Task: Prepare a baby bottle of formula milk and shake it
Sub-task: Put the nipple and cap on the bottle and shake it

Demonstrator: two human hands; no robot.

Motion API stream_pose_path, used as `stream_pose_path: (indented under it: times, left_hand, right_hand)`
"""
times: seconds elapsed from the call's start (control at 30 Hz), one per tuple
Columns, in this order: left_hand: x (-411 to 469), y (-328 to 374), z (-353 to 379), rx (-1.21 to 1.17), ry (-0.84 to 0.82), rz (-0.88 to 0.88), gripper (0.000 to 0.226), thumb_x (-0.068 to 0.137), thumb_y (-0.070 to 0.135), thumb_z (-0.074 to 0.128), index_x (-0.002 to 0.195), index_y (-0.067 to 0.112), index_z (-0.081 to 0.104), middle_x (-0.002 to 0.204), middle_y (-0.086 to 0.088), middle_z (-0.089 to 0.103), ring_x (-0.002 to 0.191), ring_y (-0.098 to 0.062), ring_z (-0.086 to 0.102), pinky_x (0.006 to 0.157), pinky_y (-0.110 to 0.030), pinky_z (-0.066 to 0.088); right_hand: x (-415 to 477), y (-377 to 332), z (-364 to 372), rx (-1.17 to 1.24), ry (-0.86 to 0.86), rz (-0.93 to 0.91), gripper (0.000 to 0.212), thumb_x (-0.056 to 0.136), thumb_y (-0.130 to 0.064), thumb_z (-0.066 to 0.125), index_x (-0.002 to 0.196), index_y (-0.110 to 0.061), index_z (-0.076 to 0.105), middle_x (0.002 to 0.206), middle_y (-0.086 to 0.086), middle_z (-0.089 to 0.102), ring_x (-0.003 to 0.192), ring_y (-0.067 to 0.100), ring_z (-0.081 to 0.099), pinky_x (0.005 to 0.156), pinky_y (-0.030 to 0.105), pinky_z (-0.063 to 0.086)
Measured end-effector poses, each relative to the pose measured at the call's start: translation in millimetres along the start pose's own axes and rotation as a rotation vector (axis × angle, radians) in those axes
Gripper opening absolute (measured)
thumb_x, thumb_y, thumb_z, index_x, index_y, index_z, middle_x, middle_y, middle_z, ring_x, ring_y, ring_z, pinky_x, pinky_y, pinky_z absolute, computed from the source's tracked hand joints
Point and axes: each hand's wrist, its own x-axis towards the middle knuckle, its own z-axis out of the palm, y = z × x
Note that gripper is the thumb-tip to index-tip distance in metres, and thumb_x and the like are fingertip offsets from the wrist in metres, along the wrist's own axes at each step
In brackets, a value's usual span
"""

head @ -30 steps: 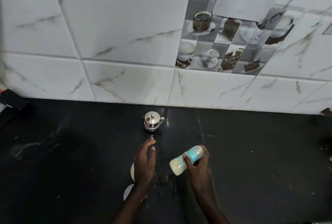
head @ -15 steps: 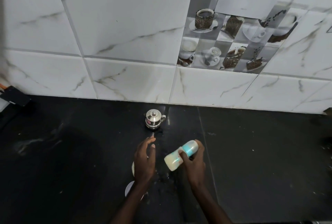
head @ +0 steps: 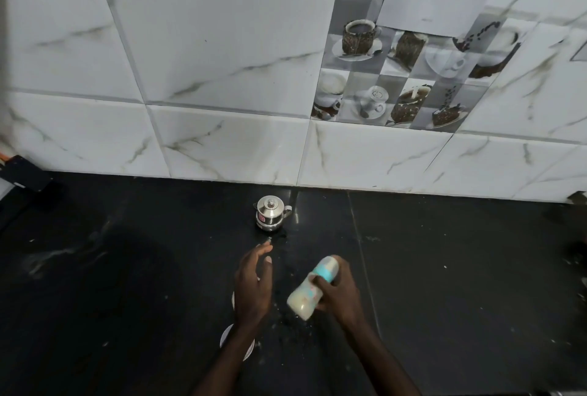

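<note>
The bottle (head: 313, 289) was in the right hand (head: 340, 297), above the middle of the black counter (head: 444, 284), nearer its front edge than the wall. It lay tilted: the milky base pointed down to the left and the teal cap end pointed up to the right. The fingers were wrapped around its upper half, just below the cap.

The left hand (head: 254, 287) was beside it, apart from it, with loose fingers and nothing in them. It hid part of a white round thing (head: 226, 337). A small steel pot (head: 270, 213) stood near the back edge.

The bottle looked like light, stiff plastic, and the milk inside probably gave most of its weight and would move when shaken. The smooth wall could be slippery, because splashes showed on the counter under it. I judged the best hold to be around the body, with a finger near the cap, so that a loose top could not leak.
</note>
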Motion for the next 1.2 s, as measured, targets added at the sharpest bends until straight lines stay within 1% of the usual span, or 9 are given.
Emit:
stream_pose_path:
  times: [0.27,0.37,0.5,0.6,0.73,0.9,0.97,1.1,1.2]
  left_hand:
    - [2,-6,-2,-0.002,0.007,0.016,0.033,0.094,0.028,0.051,0.119,0.021,0.071,0.125,0.015,0.068,0.122,0.002,0.059,0.105,-0.034,0.049]
    - [3,-5,0,-0.02,0.011,0.013,0.031,0.094,0.025,0.052,0.118,0.021,0.072,0.125,0.016,0.068,0.122,-0.001,0.059,0.106,-0.035,0.049]
    - [3,-5,2,-0.015,0.001,0.004,0.033,0.094,0.027,0.051,0.12,0.023,0.071,0.125,0.017,0.067,0.123,-0.002,0.059,0.107,-0.039,0.049]
    - [5,-1,3,-0.027,0.007,0.021,0.033,0.093,0.03,0.05,0.119,0.024,0.071,0.125,0.017,0.067,0.122,-0.003,0.06,0.107,-0.039,0.049]
    - [3,-3,3,-0.025,0.005,0.008,0.034,0.094,0.032,0.049,0.12,0.024,0.071,0.126,0.015,0.068,0.122,-0.005,0.06,0.106,-0.04,0.049]
    - [4,-6,4,-0.01,0.019,0.001,0.032,0.094,0.026,0.052,0.119,0.022,0.071,0.125,0.014,0.068,0.122,-0.004,0.061,0.105,-0.04,0.05]
    - [3,-5,5,-0.006,0.024,0.012,0.033,0.094,0.03,0.05,0.119,0.024,0.071,0.125,0.016,0.068,0.122,-0.004,0.06,0.105,-0.039,0.05]
    - [3,-2,6,-0.015,0.019,0.001,0.031,0.095,0.023,0.052,0.119,0.021,0.071,0.124,0.018,0.067,0.122,-0.002,0.06,0.106,-0.035,0.048]
    - [1,-4,6,-0.003,0.024,0.007,0.03,0.095,0.022,0.053,0.119,0.022,0.071,0.124,0.019,0.066,0.121,-0.002,0.059,0.106,-0.036,0.048]
  right_hand:
    - [4,-7,-4,0.017,-0.068,0.003,0.057,0.081,-0.023,0.085,0.126,-0.035,0.052,0.114,0.009,0.066,0.093,0.028,0.074,0.061,0.045,0.064]
    - [3,-8,-8,0.038,0.133,-0.075,0.048,0.084,-0.027,0.081,0.122,-0.035,0.052,0.106,0.007,0.07,0.089,0.022,0.073,0.074,0.046,0.064]
    - [0,-9,-3,0.087,-0.077,-0.011,0.057,0.078,-0.025,0.088,0.123,-0.034,0.056,0.114,0.012,0.07,0.094,0.029,0.076,0.069,0.053,0.064]
    - [4,-10,-7,0.174,0.098,-0.057,0.059,0.076,-0.036,0.087,0.125,-0.031,0.054,0.114,0.013,0.07,0.098,0.029,0.074,0.073,0.051,0.065]
    - [-3,-20,-6,0.22,-0.124,0.002,0.054,0.085,-0.009,0.081,0.128,-0.026,0.054,0.116,0.013,0.068,0.095,0.028,0.075,0.067,0.045,0.064]
    - [2,-24,-9,0.292,-0.045,-0.016,0.051,0.087,-0.011,0.079,0.128,-0.024,0.052,0.116,0.016,0.069,0.098,0.035,0.073,0.067,0.044,0.063]
    - [2,-26,-11,0.209,-0.154,0.017,0.05,0.086,-0.011,0.08,0.126,-0.027,0.055,0.116,0.016,0.07,0.094,0.033,0.076,0.067,0.045,0.063]
    - [9,-25,-16,0.007,0.056,-0.157,0.057,0.086,-0.021,0.081,0.129,-0.04,0.05,0.112,0.0,0.069,0.091,0.017,0.073,0.075,0.046,0.064]
    - [5,-29,-12,0.006,-0.15,-0.13,0.06,0.084,-0.017,0.083,0.128,-0.043,0.051,0.113,0.003,0.068,0.092,0.019,0.074,0.069,0.046,0.064]
